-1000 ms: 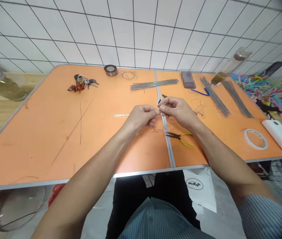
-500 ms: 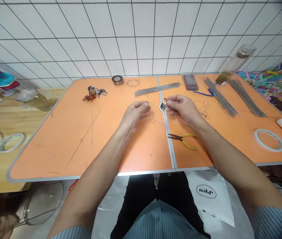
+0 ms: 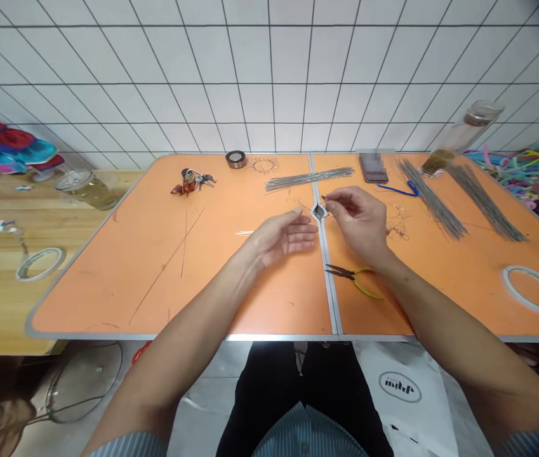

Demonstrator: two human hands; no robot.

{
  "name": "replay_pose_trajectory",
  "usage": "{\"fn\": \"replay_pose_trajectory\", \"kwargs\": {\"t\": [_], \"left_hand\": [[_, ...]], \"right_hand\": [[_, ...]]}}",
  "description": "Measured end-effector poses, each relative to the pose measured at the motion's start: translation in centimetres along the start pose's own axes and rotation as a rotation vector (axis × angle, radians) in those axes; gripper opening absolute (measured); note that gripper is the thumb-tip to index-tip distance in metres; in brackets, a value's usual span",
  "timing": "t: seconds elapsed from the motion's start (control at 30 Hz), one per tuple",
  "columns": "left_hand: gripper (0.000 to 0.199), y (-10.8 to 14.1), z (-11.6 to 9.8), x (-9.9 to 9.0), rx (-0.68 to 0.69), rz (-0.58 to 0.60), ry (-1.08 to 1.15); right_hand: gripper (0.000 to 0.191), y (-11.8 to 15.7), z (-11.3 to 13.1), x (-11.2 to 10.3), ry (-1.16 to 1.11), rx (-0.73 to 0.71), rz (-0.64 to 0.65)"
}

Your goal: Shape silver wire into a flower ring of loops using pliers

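My left hand [image 3: 284, 238] is over the middle of the orange table [image 3: 231, 298], palm turned up and fingers apart, with nothing gripped in it. Just right of the seam, my right hand [image 3: 357, 219] pinches a thin wire, whose far part [image 3: 298, 202] runs faintly behind my left fingers. Pliers with yellow handles [image 3: 367, 291] lie below my right hand. Thin coiled wire [image 3: 399, 228] rests beside that hand on its right. A bundle of grey wires [image 3: 310, 179] lies behind both hands.
Keys [image 3: 195, 181], dark tape [image 3: 235, 159] and a wire ring [image 3: 263, 165] sit at the back left. Toward the right are a phone [image 3: 372, 168], two wire bundles [image 3: 433, 200], a tilted glass bottle [image 3: 459, 139] and a white tape roll [image 3: 536, 290].
My left hand has moved right toward my right hand and opened with its palm up. The wire loop between the hands shows less. The whole view has shifted slightly.
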State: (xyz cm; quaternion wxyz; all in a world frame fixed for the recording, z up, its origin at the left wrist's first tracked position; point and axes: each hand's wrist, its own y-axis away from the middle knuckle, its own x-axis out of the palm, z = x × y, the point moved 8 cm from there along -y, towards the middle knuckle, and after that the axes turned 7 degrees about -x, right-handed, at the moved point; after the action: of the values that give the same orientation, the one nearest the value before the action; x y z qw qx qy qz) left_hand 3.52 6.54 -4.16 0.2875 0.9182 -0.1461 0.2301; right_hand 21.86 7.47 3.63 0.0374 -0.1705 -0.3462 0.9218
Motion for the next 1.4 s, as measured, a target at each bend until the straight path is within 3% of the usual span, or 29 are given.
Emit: {"fn": "replay_pose_trajectory", "kwargs": {"t": [0.1, 0.17, 0.27, 0.37, 0.5, 0.6, 0.67, 0.87, 1.0, 1.17, 1.4], "left_hand": [[0.023, -0.2, 0.0, 0.2, -0.018, 0.04, 0.125], [0.018, -0.3, -0.5, 0.0, 0.02, 0.025, 0.18], [0.02, -0.2, -1.3, -0.4, 0.116, -0.024, 0.181], [0.015, 0.0, -2.0, -0.5, 0.227, -0.06, 0.17], [0.009, 0.0, -2.2, -0.7, 0.314, -0.095, 0.177], [0.012, -0.2, -1.8, -0.5, 0.32, -0.09, 0.183], [0.011, -0.4, -1.2, -0.1, 0.295, -0.073, 0.166], [0.003, -0.6, -0.2, 0.5, 0.272, -0.042, 0.062], [0.016, -0.4, -1.0, -0.1, 0.302, -0.06, 0.036], [0.032, 0.2, -2.6, -1.1, 0.294, -0.082, 0.064], [0.049, 1.1, -4.2, -1.9, 0.326, -0.107, -0.099]], "right_hand": [[0.017, 1.1, 2.3, 2.3, 0.181, -0.325, 0.264], [0.022, 1.8, 2.9, 3.3, 0.242, -0.428, 0.389], [0.019, 1.9, 3.4, 3.4, 0.249, -0.457, 0.362], [0.017, 1.1, 2.7, 2.3, 0.167, -0.312, 0.169], [0.045, 0.9, -1.6, 1.2, -0.151, 0.189, -0.064], [0.055, 1.9, -3.9, 2.9, -0.458, 0.529, -0.002], [0.054, 2.4, -4.1, 4.0, -0.563, 0.625, 0.076], [0.052, 2.5, -4.2, 3.9, -0.574, 0.63, 0.057], [0.052, 2.0, -4.7, 3.4, -0.602, 0.645, 0.057], [0.053, 0.9, -4.7, 2.5, -0.573, 0.597, 0.139], [0.05, 0.5, -4.4, 2.9, -0.533, 0.54, 0.352]]}}
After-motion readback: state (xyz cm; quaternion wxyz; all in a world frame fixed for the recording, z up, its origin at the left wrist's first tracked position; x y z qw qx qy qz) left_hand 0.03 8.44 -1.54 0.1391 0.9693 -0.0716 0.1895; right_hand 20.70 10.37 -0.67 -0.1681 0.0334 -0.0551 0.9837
